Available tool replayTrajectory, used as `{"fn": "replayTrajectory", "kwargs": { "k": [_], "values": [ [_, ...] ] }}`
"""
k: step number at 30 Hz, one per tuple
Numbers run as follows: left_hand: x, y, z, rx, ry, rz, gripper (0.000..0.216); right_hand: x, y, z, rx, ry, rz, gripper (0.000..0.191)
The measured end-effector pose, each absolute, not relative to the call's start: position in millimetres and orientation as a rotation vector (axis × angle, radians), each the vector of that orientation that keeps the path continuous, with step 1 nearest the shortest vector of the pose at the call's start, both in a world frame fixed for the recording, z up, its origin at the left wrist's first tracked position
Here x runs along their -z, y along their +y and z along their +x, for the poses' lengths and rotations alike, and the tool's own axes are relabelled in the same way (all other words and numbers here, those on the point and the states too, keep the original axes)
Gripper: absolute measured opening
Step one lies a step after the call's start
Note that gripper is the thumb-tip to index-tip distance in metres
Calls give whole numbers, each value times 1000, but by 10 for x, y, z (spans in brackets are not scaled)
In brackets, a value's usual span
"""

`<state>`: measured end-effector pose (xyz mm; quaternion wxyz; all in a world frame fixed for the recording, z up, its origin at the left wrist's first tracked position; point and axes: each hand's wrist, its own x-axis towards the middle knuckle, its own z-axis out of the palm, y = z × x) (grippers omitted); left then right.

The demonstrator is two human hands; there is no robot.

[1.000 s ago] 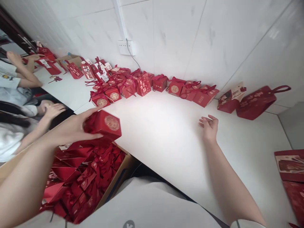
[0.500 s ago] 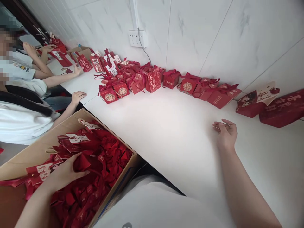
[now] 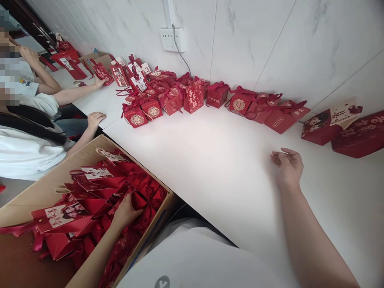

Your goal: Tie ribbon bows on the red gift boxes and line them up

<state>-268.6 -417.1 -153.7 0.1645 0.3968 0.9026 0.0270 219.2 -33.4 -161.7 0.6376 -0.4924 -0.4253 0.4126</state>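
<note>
Left hand (image 3: 129, 210): mine, down in the carton (image 3: 54, 184), thumb and fingers parted around a red box (image 3: 139, 199); whether they grip it or only touch it, I cannot tell.
Red box: among other boxes (image 3: 97, 173) in the carton, near the side closest to the white surface (image 3: 204, 160).
Right hand (image 3: 289, 168): mine, over the surface, fingers loosely curled, nothing showing in them.
Row of boxes (image 3: 193, 98): on the surface, along the wall (image 3: 240, 40).
Co-worker's hand (image 3: 99, 83): touching a patterned box (image 3: 105, 74) farther along the surface.
Step in hand: as I judge it, getting hold of one box inside the carton.
Next move: I think it calls for fingers firm on the cardboard sides, clear of loose ribbon (image 3: 15, 230), to avoid snagging neighbours.
</note>
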Motion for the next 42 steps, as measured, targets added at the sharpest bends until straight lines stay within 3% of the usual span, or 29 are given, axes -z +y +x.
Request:
{"fn": "replayTrajectory", "kwargs": {
  "k": [4, 14, 19, 22, 27, 34, 38, 42],
  "values": [
    [1590, -4137, -2660, -217, 2482, 976, 86, 1618, -330, 2185, -948, -983, -1125, 25],
    [1712, -3888, -2047, -242, 2932, 854, 81, 1545, -336, 2139, -956, -1037, -1164, 29],
    [1629, -3905, -2038, -567, 2985, 854, 72, 1548, -333, 2138, -953, -1048, -1153, 30],
    [1402, -3751, -2046, -859, 2944, 1153, 69, 1552, -324, 2126, -962, -1045, -1151, 29],
    [683, -2958, -1979, -1277, 2618, 1966, 93, 1521, -304, 2075, -978, -1081, -1154, 27],
    [-10, -1291, -1613, -1294, 1721, 2753, 67, 1447, -295, 2026, -1024, -1095, -1160, 27],
    [-58, -392, -1305, -1365, 1503, 2690, 67, 1429, -286, 2012, -1037, -1088, -1158, 28],
    [349, 241, -871, -1423, 1612, 2471, 67, 1412, -242, 1984, -1055, -1093, -1141, 29]
  ]
}}
